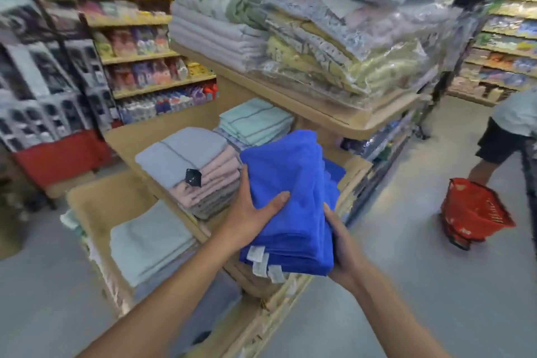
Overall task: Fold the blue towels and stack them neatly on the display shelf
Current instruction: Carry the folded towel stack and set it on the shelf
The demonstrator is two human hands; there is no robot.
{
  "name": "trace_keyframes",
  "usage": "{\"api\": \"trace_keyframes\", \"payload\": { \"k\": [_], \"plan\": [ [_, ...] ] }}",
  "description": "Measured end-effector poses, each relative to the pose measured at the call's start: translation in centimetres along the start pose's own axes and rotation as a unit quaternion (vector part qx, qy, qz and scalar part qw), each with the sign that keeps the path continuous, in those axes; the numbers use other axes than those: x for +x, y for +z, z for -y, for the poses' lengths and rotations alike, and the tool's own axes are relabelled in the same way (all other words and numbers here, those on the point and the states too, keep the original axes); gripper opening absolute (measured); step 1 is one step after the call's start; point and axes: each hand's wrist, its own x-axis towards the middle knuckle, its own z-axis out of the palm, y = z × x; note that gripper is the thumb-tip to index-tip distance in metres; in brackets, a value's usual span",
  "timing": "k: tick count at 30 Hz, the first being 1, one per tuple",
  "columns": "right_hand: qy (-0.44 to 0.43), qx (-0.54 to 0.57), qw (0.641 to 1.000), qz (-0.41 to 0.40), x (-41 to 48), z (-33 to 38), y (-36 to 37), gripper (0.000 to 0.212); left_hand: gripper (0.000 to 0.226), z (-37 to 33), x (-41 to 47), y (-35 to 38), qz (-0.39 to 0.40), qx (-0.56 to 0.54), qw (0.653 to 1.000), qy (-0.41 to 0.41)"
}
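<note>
Blue towels [290,183]: folded stack, held in the air by both hands, over the front of the middle shelf level and just right of the pink and grey pile.
Left hand [255,206]: clasps the stack's left edge, thumb laid across the top, fingers along the side.
Right hand [343,241]: wraps the stack's right edge near the front corner, fingers tucked out of sight under it.
White tags [261,261]: hang off the stack's near left corner.
Display shelf [357,166]: wooden, tiered, blurry from motion.
Pink and grey pile [203,171]: folded towels on the middle level, black tag [193,177] on its front.
Mint pile [255,122]: folded, behind the pink and grey one.
Pale towel [148,238]: flat on the lower level, left of the arms.
Bagged bedding [348,52]: yellow, in clear plastic, on the top level.
Red basket [473,212]: on the floor at right, beside another person's legs [482,171].
</note>
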Motion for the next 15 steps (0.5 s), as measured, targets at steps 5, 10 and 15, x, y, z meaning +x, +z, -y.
{"api": "trace_keyframes", "payload": {
  "k": [5, 10, 15],
  "plan": [
    [0.069, -0.085, 0.989, 0.095, 2.7, 3.0, -1.6, 0.062, 0.106, -0.3, -2.5, 2.0, -0.153, 0.031, 0.987, -0.039],
    [0.098, -0.159, 0.965, 0.185, 6.8, 3.5, -0.3, 0.062, 0.107, 0.7, -4.1, 2.3, -0.298, 0.042, 0.952, -0.055],
    [0.096, -0.234, 0.946, 0.205, 9.8, 3.4, -0.2, 0.059, 0.086, 2.7, -4.5, 3.7, -0.368, 0.004, 0.928, -0.049]
  ]
}}
